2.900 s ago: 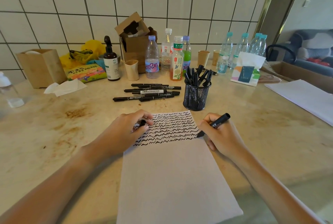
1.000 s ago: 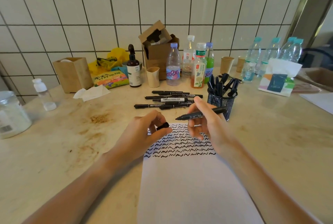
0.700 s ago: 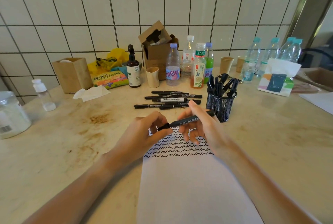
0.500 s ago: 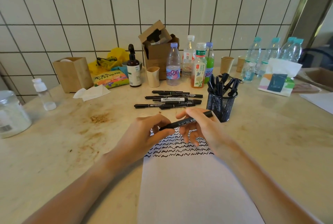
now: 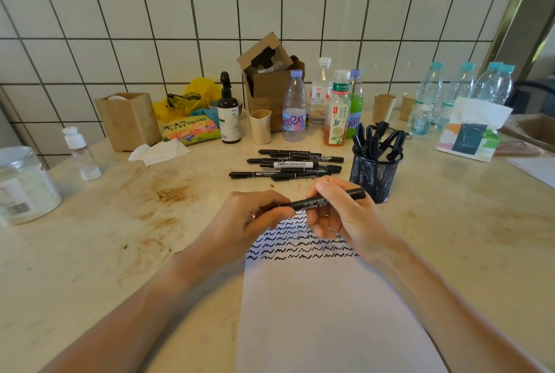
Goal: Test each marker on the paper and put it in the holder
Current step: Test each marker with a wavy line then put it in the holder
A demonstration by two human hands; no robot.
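A black marker (image 5: 312, 202) lies level between both hands above the top of the white paper (image 5: 324, 306). My left hand (image 5: 249, 222) pinches its left end, where the cap sits, and my right hand (image 5: 342, 213) grips the barrel. Rows of black squiggles (image 5: 300, 245) cover the paper's upper part. A black mesh holder (image 5: 376, 174) with several markers stands just behind my right hand. Several more black markers (image 5: 288, 165) lie in a loose pile on the table behind my hands.
Bottles (image 5: 336, 108), a cardboard box (image 5: 267, 78), paper cups (image 5: 384, 107), a brown spray bottle (image 5: 229, 114) and a tissue pack (image 5: 471, 135) line the back by the tiled wall. A wooden box (image 5: 129, 120), small white bottle (image 5: 80, 153) and plastic jar (image 5: 24, 186) stand left.
My right hand lifted the marker off the paper and turned it level. My left hand brought the cap to its tip, and the two now meet.
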